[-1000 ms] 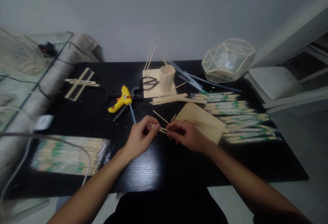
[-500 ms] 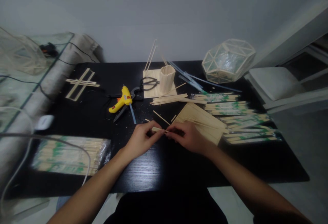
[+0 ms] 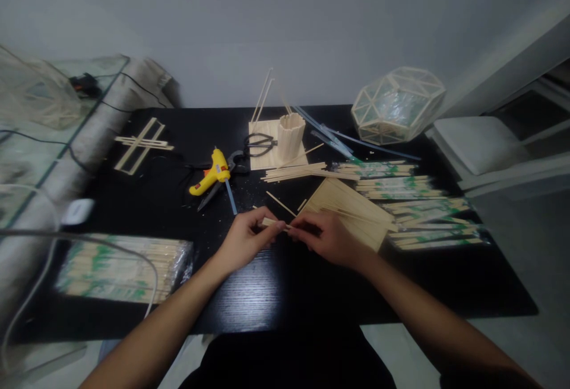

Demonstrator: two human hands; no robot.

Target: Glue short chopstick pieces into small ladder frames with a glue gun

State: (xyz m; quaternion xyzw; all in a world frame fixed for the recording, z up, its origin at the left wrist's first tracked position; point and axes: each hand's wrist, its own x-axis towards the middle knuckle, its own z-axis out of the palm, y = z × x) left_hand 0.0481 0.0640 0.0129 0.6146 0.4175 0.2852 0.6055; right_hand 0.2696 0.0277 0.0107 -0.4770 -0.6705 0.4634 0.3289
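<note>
While your two hands meet over the middle of the table (image 3: 307,300), well in from the near edge, they share one small wood piece (image 3: 269,222). Your left hand (image 3: 249,236) is nearly closed, with the thumb and first finger pinching the piece and the other fingers curled under. Your right hand (image 3: 327,236) is bent in too, and its thumb and finger pinch the other end. The fingertips are so close that you can't tell if they touch each other.

Just past your right hand, a flat wood board (image 3: 342,199) lies toward the right edge. One thin stick (image 3: 280,204) lies just beyond your fingers. Past your left hand, the yellow glue gun (image 3: 216,172) rests on the pliers (image 3: 208,198). Near the far edge, a wood cup (image 3: 290,142) stands on a square base (image 3: 262,160), with black scissors (image 3: 259,145) beside it. A bag of sticks (image 3: 120,267) lies by the near left corner.
</note>
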